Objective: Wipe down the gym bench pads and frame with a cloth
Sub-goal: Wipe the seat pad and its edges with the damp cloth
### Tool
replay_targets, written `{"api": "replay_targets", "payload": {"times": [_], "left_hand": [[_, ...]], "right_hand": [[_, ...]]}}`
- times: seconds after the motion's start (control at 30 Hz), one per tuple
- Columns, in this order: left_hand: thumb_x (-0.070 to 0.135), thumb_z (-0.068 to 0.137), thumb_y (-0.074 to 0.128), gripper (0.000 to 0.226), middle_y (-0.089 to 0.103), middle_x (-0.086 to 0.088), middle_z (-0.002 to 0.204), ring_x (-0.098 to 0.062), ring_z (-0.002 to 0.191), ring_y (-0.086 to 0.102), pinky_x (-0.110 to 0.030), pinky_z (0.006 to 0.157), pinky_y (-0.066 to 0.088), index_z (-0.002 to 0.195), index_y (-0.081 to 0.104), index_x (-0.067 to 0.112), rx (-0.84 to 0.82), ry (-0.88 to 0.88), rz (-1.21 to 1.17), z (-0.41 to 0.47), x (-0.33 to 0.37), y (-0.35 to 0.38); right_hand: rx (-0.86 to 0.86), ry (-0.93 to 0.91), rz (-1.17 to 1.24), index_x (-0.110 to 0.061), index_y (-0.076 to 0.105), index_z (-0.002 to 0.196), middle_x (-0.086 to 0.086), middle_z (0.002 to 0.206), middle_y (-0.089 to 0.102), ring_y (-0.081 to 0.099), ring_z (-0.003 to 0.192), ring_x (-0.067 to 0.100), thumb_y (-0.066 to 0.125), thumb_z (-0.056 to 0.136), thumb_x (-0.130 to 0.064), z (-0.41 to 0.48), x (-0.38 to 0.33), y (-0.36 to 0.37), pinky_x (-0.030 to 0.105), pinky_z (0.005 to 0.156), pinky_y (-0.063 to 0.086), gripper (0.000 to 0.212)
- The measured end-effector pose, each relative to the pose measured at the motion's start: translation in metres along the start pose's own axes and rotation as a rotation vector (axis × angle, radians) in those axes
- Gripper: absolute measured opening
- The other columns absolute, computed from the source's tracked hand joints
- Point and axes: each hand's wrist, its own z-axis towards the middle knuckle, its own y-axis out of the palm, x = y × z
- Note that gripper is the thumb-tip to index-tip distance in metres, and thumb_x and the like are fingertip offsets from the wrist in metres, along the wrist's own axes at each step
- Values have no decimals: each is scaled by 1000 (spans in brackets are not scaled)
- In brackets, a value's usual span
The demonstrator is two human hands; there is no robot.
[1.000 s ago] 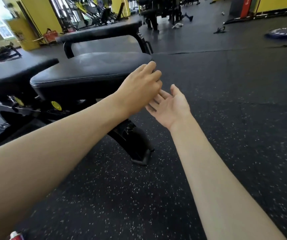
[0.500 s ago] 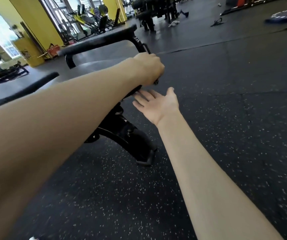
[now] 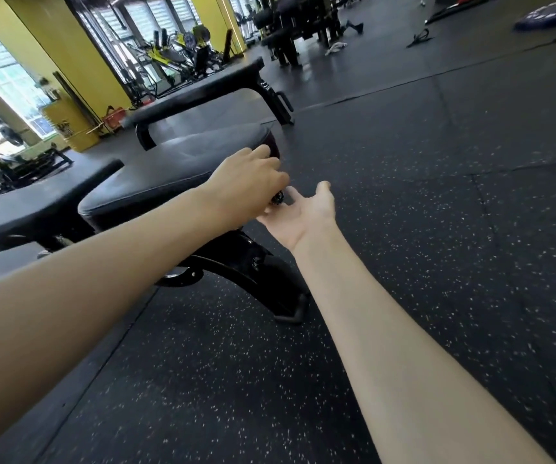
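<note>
A black gym bench stands at the left, with its seat pad [image 3: 176, 172] nearest me and its back pad [image 3: 35, 205] further left. Its black frame leg [image 3: 270, 283] curves down to the floor below my hands. My left hand [image 3: 246, 182] hovers at the seat pad's front corner with its fingers curled. A small dark knobbly object [image 3: 277, 197] shows just under those fingers; what it is I cannot tell. My right hand [image 3: 303, 212] lies palm up with relaxed fingers directly beneath it, holding nothing. I hold no cloth in either hand.
A second flat bench [image 3: 203, 88] stands just behind the first. The floor is black speckled rubber [image 3: 437, 262], open to the right. A white cloth [image 3: 335, 46] lies far off on the floor near dark machines [image 3: 296, 28]. Yellow pillars and gym equipment fill the back left.
My left hand went from reaching over the seat pad to a curled fist, then drew back to the pad's front corner. My right hand stayed palm up below it. The view shifted.
</note>
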Motion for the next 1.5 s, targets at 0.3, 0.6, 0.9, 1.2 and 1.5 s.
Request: {"api": "replay_targets", "payload": {"times": [0.3,0.6,0.9,1.2,1.5], "left_hand": [[-9,75,56,39,61,-7,99,-30,98,50,-38,67,42,107,67,11,172,-138,-349,-42,-21,3],[5,65,72,17,52,1,63,-23,67,51,-29,53,37,59,59,15,212,130,232,-8,-4,17],[6,95,52,20,64,-16,107,-34,107,47,-37,71,35,107,67,0,144,-94,-87,61,-23,-13],[5,95,46,21,63,-9,105,-28,106,44,-33,80,41,105,64,4,-18,106,102,27,-18,-18],[7,94,47,21,61,-1,103,-22,101,44,-30,84,42,103,64,12,-96,109,69,-19,-13,-28]], "right_hand": [[101,63,-205,-19,27,151,21,152,32,32,141,35,21,99,-58,3,9,-8,59,115,8,65],[17,14,-97,-9,36,145,12,145,46,36,140,30,20,100,-55,8,22,-10,55,118,6,66],[15,10,-48,-9,29,149,17,151,37,32,141,32,17,100,-56,7,22,-7,55,117,3,69],[9,34,41,-10,26,150,20,153,32,28,142,35,19,99,-58,2,19,-6,51,116,9,71],[32,55,-12,-15,22,153,16,155,28,25,144,33,18,98,-61,-10,13,2,52,117,5,71]]}}
